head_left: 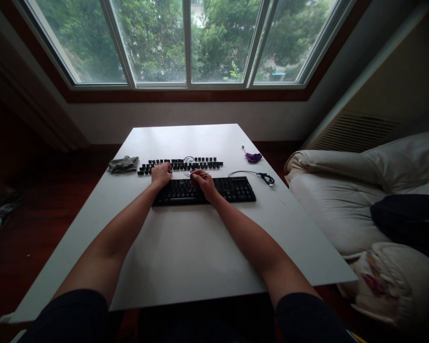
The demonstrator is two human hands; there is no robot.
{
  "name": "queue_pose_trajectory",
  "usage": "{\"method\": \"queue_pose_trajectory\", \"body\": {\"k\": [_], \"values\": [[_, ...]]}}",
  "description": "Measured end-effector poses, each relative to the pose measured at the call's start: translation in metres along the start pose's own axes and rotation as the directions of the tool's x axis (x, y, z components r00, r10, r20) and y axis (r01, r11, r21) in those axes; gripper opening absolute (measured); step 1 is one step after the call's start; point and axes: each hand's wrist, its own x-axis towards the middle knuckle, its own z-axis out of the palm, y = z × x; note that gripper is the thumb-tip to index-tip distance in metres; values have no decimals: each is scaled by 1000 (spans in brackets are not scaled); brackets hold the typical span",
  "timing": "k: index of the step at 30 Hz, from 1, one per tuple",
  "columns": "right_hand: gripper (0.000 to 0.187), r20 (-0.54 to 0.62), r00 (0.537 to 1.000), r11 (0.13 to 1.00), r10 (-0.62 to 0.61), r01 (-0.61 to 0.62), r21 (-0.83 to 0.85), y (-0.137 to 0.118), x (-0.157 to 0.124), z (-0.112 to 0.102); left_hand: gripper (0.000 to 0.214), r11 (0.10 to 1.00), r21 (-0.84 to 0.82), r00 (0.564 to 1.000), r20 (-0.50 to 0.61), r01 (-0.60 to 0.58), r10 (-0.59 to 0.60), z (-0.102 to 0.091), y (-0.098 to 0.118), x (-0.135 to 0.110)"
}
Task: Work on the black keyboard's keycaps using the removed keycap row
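Observation:
A black keyboard [232,189] lies across the middle of the white table [186,247]. Behind it, several loose black keycaps [200,165] are laid out in rows. My left hand [160,174] is curled closed at the keyboard's far left edge, next to the keycap rows; what it holds is hidden. My right hand [203,181] rests on the keyboard's upper middle, fingers pinched on a thin wire keycap puller [190,175].
A grey cloth [123,164] lies at the left of the keycaps. The keyboard's cable [252,174] curls to the right. A purple brush [252,156] sits at the far right of the table. A white cushioned seat [343,205] stands right of the table.

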Motion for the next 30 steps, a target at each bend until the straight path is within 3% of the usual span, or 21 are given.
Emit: {"method": "queue_pose_trajectory", "body": {"k": [9,18,30], "values": [[31,-1,1000,1000,-7,7,5,1,0,0,20,994,23,994,35,-106,105,1,0,6],[31,1,1000,1000,-8,8,9,1,0,0,41,997,-55,997,40,-62,64,4,-1,5],[30,9,1000,1000,-14,14,14,4,1,-1,31,997,-20,997,15,-70,71,5,0,8]]}}
